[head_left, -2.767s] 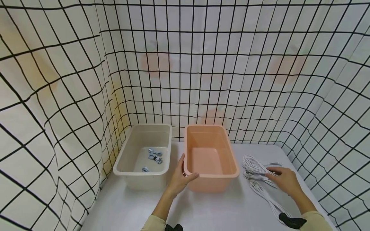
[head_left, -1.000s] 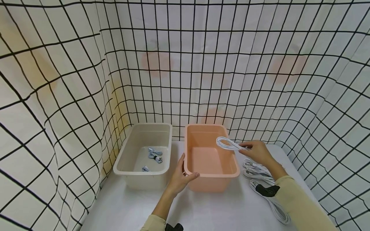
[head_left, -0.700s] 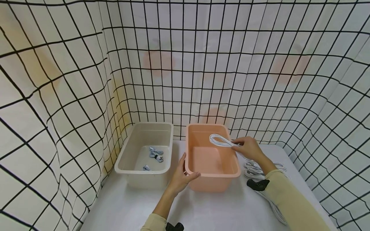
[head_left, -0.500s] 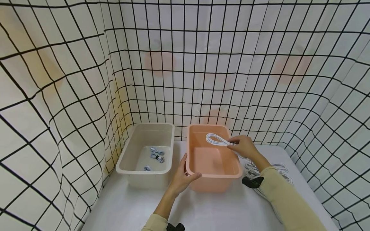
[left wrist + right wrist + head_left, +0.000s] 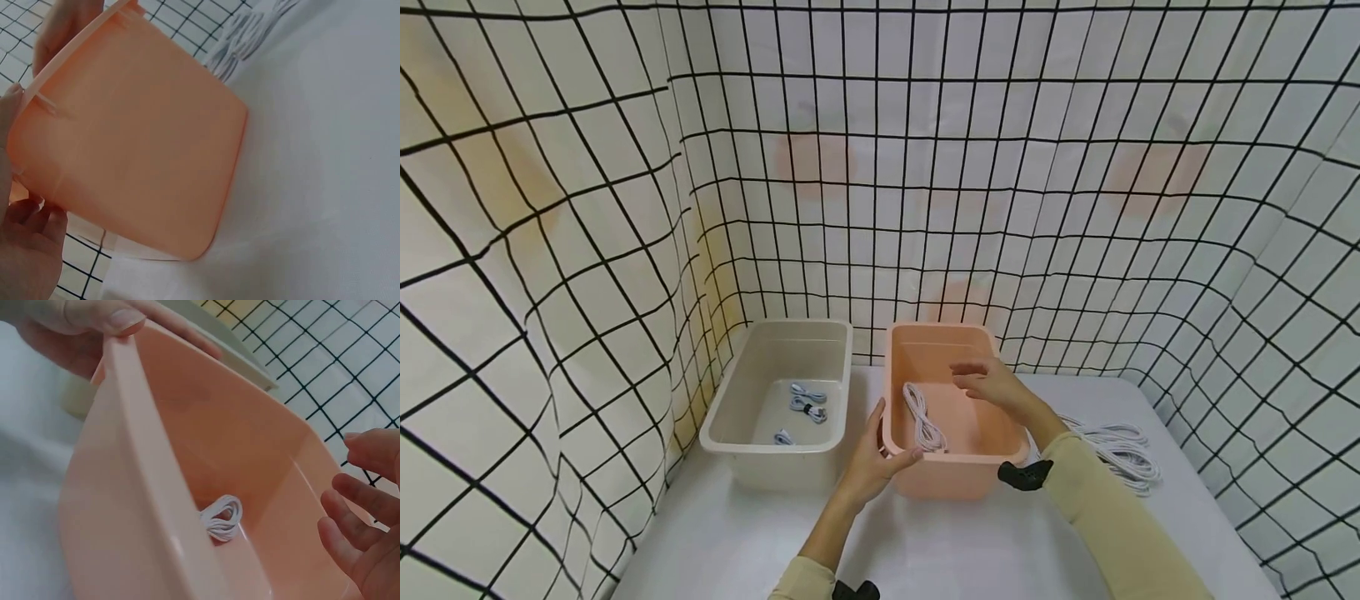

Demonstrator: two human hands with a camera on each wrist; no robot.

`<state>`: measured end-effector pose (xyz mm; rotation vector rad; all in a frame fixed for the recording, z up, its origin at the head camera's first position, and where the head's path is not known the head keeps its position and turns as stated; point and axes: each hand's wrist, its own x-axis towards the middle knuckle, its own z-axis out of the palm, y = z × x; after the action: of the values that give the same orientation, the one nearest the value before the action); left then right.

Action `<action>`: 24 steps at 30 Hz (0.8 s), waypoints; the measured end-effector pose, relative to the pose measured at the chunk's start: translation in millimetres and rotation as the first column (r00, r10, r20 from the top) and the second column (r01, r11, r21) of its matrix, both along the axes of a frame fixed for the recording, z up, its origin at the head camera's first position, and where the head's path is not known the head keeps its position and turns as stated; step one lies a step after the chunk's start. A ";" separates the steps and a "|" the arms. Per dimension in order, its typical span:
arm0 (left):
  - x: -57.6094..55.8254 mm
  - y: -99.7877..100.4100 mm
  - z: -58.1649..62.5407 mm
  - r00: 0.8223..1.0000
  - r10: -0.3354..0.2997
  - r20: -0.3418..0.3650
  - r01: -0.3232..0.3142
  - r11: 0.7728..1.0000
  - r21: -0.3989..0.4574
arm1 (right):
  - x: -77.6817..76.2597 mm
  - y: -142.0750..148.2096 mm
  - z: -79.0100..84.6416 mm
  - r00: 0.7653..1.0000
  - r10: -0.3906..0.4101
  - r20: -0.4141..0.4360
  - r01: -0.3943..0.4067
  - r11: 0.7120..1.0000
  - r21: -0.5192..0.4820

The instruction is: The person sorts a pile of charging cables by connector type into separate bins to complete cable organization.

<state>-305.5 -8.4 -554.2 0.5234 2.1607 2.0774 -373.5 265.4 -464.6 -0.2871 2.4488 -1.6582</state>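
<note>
My left hand (image 5: 867, 468) grips the near left corner of the peach plastic bin (image 5: 955, 479), thumb on the front rim and fingers along the left side. Inside that bin, a coiled white cable (image 5: 924, 419) leans along the left side toward the front. Above the bin's right part is my right hand (image 5: 991, 387), its fingers loosely spread and holding nothing. The right wrist view also shows this hand (image 5: 369, 512) apart from the cable (image 5: 222, 519), which is lower down in the bin.
A beige bin (image 5: 775, 471) stands to the left, with several small bundled cables (image 5: 807, 408) inside. More coiled white cables (image 5: 1122, 457) lie on the white table (image 5: 955, 550) at the right, partly behind my right sleeve. Black netting (image 5: 910, 225) surrounds the back and sides.
My right hand took a coiled white cable from the pile, carried it left over the peach bin and let it go; it now lies inside. My left hand stayed on the bin's corner.
</note>
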 end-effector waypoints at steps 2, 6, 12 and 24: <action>0.5 -0.5 1.4 1.000 0.004 0.001 -0.004 1.000 -0.004 | 2.5 1.5 -1.4 1.000 0.004 -0.006 -0.004 0.999 0.040; 0.1 -1.3 3.1 1.000 0.008 -0.018 -0.008 1.000 -0.002 | 4.0 6.4 -3.0 1.000 -0.010 -0.027 0.011 0.998 0.066; -1.5 -0.4 1.0 1.000 0.010 -0.028 -0.010 1.000 -0.015 | 5.1 11.8 -5.9 0.997 -0.035 -0.067 0.042 0.993 0.108; 0.4 -0.1 -1.0 1.000 0.004 -0.017 -0.004 1.000 0.005 | 18.2 17.6 -0.9 0.990 -0.039 -0.136 0.062 0.983 0.172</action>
<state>-305.1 -8.5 -555.3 0.5406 2.1683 2.0880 -355.3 283.0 -465.4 -0.3220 2.7003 -1.4717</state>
